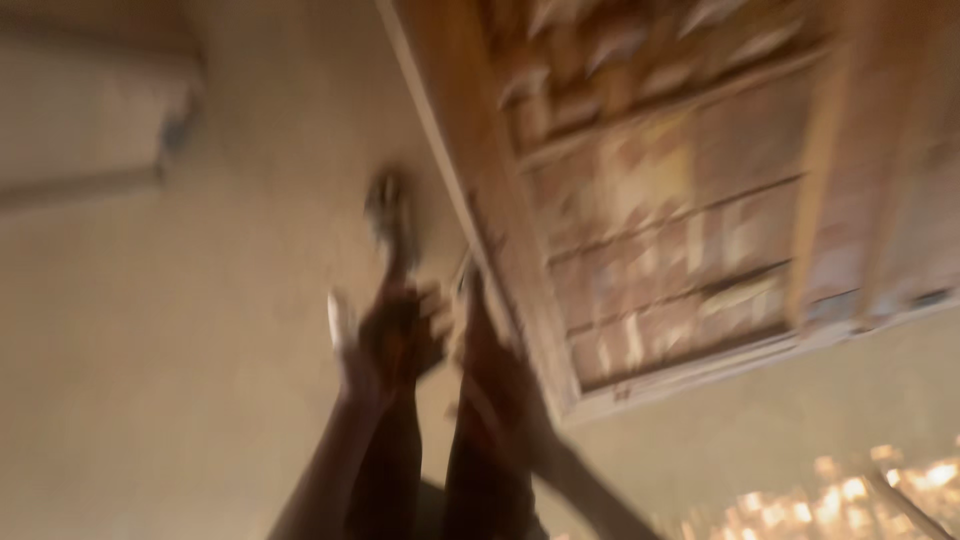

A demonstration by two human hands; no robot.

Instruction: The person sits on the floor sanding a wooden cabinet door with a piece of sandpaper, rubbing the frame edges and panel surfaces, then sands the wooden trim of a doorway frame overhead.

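1. View heavily motion-blurred; fine detail is lost throughout.
2. Landmark: wooden frame (pixel 700 200), a slatted panel with rows of pale and brownish patches, tilted across the upper right of the view.
3. Left hand (pixel 395 335) is raised just left of the frame's lower left edge. It is closed around a dark tool (pixel 388 215) (kind not readable), which sticks up from the fist, near the frame's edge but apart from it.
4. A pale patch shows at the left hand's outer side; cannot tell what it is.
5. Right hand (pixel 490 350) sits against the frame's lower left edge, between the left hand and the frame. Whether its fingers are spread or closed, I cannot tell.
6. Both forearms rise from the bottom centre, close together.
7. Behind the frame: plain tan wall (pixel 180 380).
8. Below the frame, lower right: bright glinting patches (pixel 850 495), unidentifiable.
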